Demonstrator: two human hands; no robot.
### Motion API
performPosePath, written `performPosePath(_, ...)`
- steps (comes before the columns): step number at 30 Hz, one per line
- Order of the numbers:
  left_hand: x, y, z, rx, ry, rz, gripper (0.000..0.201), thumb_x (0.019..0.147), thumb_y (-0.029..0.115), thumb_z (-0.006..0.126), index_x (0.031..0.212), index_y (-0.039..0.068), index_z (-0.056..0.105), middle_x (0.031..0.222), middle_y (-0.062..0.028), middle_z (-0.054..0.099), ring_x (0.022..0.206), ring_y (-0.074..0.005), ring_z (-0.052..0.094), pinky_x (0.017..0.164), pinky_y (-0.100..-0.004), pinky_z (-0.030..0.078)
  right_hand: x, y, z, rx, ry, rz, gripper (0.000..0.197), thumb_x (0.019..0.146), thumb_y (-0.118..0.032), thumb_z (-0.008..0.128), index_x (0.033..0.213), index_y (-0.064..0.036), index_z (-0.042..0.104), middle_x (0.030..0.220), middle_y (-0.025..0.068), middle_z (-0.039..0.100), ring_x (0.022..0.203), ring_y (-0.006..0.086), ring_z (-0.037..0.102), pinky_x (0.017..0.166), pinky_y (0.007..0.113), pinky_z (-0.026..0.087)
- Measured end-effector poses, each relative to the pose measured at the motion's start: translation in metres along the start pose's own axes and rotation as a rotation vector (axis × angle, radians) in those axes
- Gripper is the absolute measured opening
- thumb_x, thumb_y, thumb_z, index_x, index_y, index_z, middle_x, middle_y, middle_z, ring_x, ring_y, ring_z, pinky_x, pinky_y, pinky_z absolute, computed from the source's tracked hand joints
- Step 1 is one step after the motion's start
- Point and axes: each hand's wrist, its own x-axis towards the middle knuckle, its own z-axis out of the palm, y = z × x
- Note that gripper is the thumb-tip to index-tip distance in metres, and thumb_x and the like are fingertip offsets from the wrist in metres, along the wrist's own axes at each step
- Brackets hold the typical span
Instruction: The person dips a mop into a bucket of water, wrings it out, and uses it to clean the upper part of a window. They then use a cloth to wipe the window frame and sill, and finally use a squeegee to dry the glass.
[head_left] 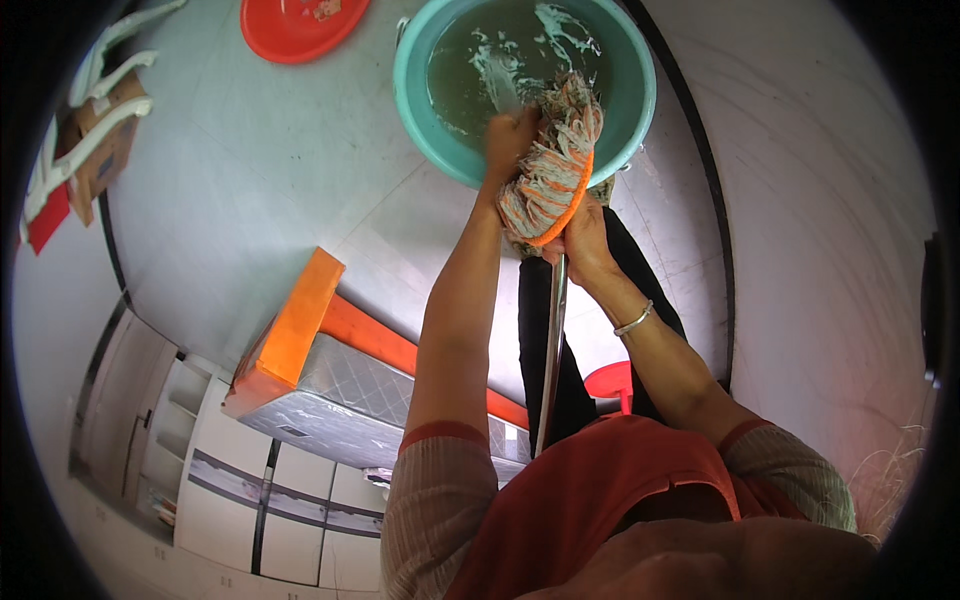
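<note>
A pale grey tiled floor (250,185) spreads under everything, with white cabinets (235,470) at the lower left. The right hand (588,243) is closed around the top of a silver metal pole (553,350), just under the bright orange rim of a round mop head with grey-white string strands (548,180); this grip at the neck probably keeps the head from swinging. The left hand (511,143) is beside the strands, over the water; its fingers are blurred and partly hidden, so I cannot tell whether it grips or is open. The mop head is tilted over the near edge of a wide, round, turquoise plastic tub (408,95), which would let drips fall back into the murky, foam-streaked water (455,75). The pole runs back between the person's black-trousered legs (543,320) toward the body, a position that likely helps steady it. Farther out, a red plastic stool-like piece (608,380) shows partly behind a leg, an orange bed frame (298,320) with a grey quilted mattress (355,378) is to the left, and a shallow red plastic basin (285,40) sits on the floor, apart from the tub.
</note>
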Motion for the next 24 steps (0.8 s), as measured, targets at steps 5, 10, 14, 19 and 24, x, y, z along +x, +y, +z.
performPosePath(5,-0.004,0.004,0.011,0.08,0.11,0.02,0.043,0.092,0.037,0.054,0.073,0.002,0.07,0.055,-0.0039,0.06,0.053,-0.0131,0.057,0.052,-0.0333,0.043,0.0,0.001,-0.007,0.031,-0.032,0.011,0.05,0.098,-0.053,0.035,0.078,-0.0083,0.045,0.052,-0.0003,0.039,0.036,0.0086,0.031,0.031,0.025,0.03)
performPosePath(10,-0.007,-0.007,-0.009,-0.173,-0.055,-0.074,0.039,0.093,0.043,0.052,0.105,0.008,0.067,0.098,-0.009,0.065,0.088,-0.0203,0.06,0.077,-0.0328,0.045,-0.013,-0.008,0.002,0.08,-0.007,-0.005,0.035,0.098,-0.039,0.042,0.085,-0.0071,0.049,0.054,0.002,0.046,0.035,0.0087,0.033,0.031,0.025,0.028)
performPosePath(14,-0.033,0.014,-0.039,-0.468,-0.224,-0.341,0.073,0.092,0.064,0.037,0.136,0.006,0.044,0.144,-0.0143,0.037,0.131,-0.0274,0.035,0.109,-0.0374,0.028,-0.014,-0.012,-0.009,0.123,-0.036,-0.015,0.02,0.097,-0.026,0.044,0.082,-0.0131,0.045,0.055,0.0,0.041,0.035,0.009,0.029,0.033,0.024,0.023)
performPosePath(19,-0.06,0.009,-0.013,-1.055,-0.175,-0.278,0.061,0.09,0.05,0.056,0.129,0.003,0.049,0.124,-0.0138,0.055,0.113,-0.0265,0.053,0.096,-0.0412,0.045,-0.008,-0.02,-0.009,0.091,0.016,-0.06,0.016,0.096,-0.022,0.045,0.083,-0.0124,0.046,0.055,0.0003,0.041,0.035,0.0091,0.029,0.033,0.025,0.024)
performPosePath(24,-0.053,0.02,0.021,-1.023,0.172,-0.276,0.039,0.085,0.026,0.071,0.105,-0.002,0.054,0.092,-0.0074,0.063,0.079,-0.0151,0.062,0.07,-0.0313,0.052,-0.008,-0.02,-0.008,0.072,0.032,-0.12,0.014,0.096,-0.021,0.05,0.087,-0.0109,0.046,0.055,0.0006,0.043,0.035,0.0089,0.029,0.033,0.025,0.026)
